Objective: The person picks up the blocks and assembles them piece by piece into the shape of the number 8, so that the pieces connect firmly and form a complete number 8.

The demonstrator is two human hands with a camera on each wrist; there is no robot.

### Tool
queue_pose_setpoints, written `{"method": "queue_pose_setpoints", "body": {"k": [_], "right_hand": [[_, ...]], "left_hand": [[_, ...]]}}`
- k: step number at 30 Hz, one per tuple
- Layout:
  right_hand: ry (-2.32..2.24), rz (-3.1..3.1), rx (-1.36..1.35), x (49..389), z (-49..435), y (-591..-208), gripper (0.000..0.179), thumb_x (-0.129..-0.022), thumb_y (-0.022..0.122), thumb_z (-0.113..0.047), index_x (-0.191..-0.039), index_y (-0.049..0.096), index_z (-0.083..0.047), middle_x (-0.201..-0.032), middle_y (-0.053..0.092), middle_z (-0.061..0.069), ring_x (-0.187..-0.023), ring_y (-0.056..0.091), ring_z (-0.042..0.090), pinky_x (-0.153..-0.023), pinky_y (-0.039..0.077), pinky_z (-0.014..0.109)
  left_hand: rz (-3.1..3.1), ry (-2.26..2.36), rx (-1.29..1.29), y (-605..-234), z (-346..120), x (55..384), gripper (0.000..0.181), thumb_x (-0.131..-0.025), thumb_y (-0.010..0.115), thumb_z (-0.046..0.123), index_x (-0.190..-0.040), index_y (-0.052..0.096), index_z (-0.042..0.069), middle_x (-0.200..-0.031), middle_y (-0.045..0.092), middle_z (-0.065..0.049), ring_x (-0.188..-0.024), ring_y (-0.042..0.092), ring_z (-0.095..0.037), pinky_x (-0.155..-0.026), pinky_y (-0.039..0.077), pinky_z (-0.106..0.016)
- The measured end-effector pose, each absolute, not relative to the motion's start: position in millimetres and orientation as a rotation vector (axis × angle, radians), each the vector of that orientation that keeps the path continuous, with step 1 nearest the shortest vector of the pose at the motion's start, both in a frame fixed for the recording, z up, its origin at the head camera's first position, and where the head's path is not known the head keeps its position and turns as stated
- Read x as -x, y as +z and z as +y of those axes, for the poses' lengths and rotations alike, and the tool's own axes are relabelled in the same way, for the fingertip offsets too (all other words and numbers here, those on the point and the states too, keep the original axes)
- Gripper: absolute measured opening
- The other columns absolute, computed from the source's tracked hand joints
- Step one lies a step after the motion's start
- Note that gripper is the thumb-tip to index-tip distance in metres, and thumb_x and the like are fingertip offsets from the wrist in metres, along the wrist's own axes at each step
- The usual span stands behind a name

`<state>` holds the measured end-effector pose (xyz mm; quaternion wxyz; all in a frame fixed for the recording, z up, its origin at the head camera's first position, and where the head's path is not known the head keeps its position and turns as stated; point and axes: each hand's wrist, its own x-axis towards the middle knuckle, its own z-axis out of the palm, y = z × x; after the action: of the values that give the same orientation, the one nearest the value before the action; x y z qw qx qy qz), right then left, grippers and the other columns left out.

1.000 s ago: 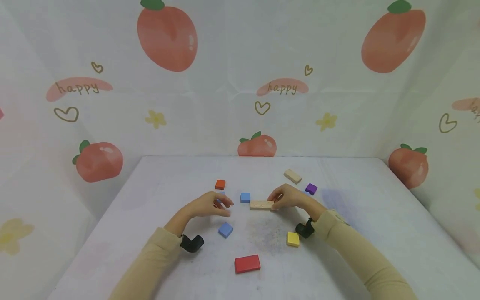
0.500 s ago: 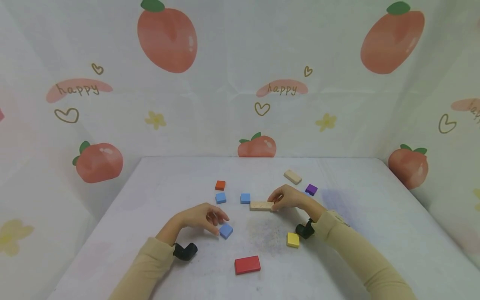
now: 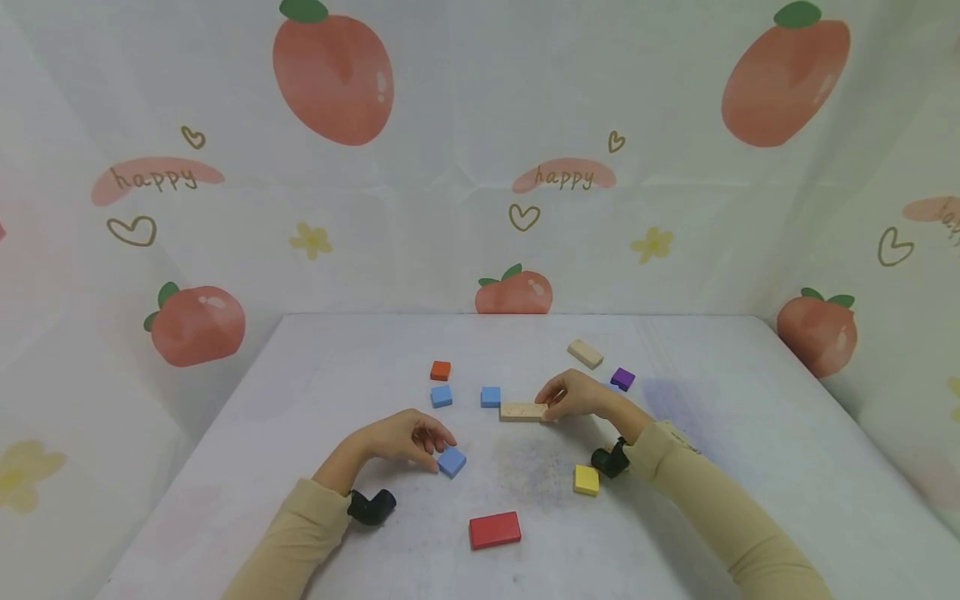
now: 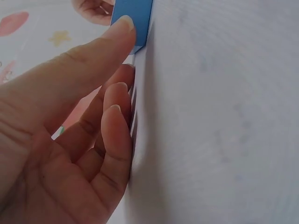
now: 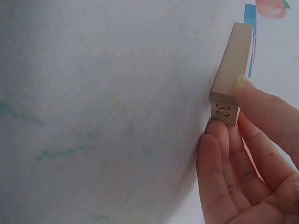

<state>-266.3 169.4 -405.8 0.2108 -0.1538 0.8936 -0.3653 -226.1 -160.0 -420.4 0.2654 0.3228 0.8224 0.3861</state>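
My left hand (image 3: 405, 437) pinches a blue square block (image 3: 452, 462) at the left of the table, thumb on its near side and a finger at its far corner. In the left wrist view the thumb lies against that blue block (image 4: 132, 21), while the other fingers curl beside it at the table. Farther back, my right hand (image 3: 573, 394) grips the right end of a plain wooden block (image 3: 522, 412). The right wrist view shows this wooden block (image 5: 234, 60) lying along the cloth, "32" marked on its end, with the thumb on one side. Its left end meets another blue block (image 3: 491, 397).
Behind my left hand lie a blue block (image 3: 442, 396) and an orange block (image 3: 440, 370). A red rectangular block (image 3: 495, 530) lies at the front, and a yellow block (image 3: 586, 480) near my right wrist. Beyond my right hand are a wooden block (image 3: 585, 353) and a purple block (image 3: 622, 379).
My left hand has come nearer and slightly left, from beside the farther blue block to the nearer one, which it now pinches. My right hand stays on the wooden block.
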Motion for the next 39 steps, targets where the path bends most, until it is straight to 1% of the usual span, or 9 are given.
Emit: {"method": "queue_pose_setpoints", "body": {"k": [4,11,16,19,25,39], "right_hand": [[-1.024,2.485,0.448,265.7,169.2,-406.0,0.023,-0.076,0.074,-0.008,-0.098,0.070,-0.002,-0.089,0.067,0.007,-0.079,0.057,0.010,-0.068,0.048,0.023],[-1.020,2.481,0.456,265.1,169.6,-404.7,0.024,-0.077,0.073,-0.009,-0.099,0.069,-0.001,-0.090,0.067,0.008,-0.078,0.057,0.010,-0.068,0.048,0.021],[-1.026,2.479,0.460,265.8,170.2,-406.0,0.024,-0.077,0.073,-0.009,-0.099,0.069,0.000,-0.089,0.067,0.009,-0.078,0.057,0.009,-0.067,0.047,0.021],[-1.028,2.481,0.466,266.2,170.2,-406.3,0.024,-0.076,0.073,-0.008,-0.099,0.069,0.000,-0.089,0.067,0.009,-0.078,0.058,0.010,-0.067,0.047,0.021],[-0.994,2.495,0.427,266.9,169.8,-406.0,0.024,-0.077,0.073,-0.009,-0.099,0.069,-0.003,-0.088,0.065,0.006,-0.077,0.054,0.011,-0.067,0.046,0.022],[-1.011,2.486,0.443,264.2,169.0,-402.7,0.023,-0.077,0.073,-0.008,-0.098,0.069,-0.002,-0.087,0.065,0.005,-0.078,0.055,0.011,-0.069,0.047,0.022]], "left_hand": [[2.236,1.039,-0.878,-420.6,-159.4,225.8,0.034,-0.076,0.075,0.009,-0.109,0.067,0.004,-0.094,0.065,-0.009,-0.077,0.053,-0.006,-0.067,0.045,-0.017],[2.247,1.034,-0.859,-420.6,-159.6,225.7,0.033,-0.076,0.075,0.010,-0.108,0.067,0.005,-0.094,0.065,-0.007,-0.077,0.054,-0.005,-0.068,0.046,-0.017],[2.241,1.049,-0.875,-421.8,-160.9,227.4,0.033,-0.077,0.075,0.010,-0.109,0.067,0.004,-0.092,0.066,-0.008,-0.076,0.054,-0.004,-0.069,0.046,-0.017],[2.232,1.068,-0.886,-421.9,-161.3,228.1,0.034,-0.077,0.075,0.010,-0.109,0.067,0.003,-0.091,0.066,-0.010,-0.075,0.055,-0.005,-0.068,0.046,-0.017],[2.241,1.091,-0.891,-422.6,-160.5,228.2,0.034,-0.077,0.074,0.010,-0.109,0.066,0.002,-0.092,0.066,-0.012,-0.075,0.055,-0.006,-0.068,0.047,-0.017],[2.361,1.157,-0.800,-421.2,-149.6,229.8,0.033,-0.077,0.075,0.012,-0.108,0.066,0.004,-0.092,0.066,-0.010,-0.077,0.056,-0.009,-0.070,0.048,-0.017]]}}
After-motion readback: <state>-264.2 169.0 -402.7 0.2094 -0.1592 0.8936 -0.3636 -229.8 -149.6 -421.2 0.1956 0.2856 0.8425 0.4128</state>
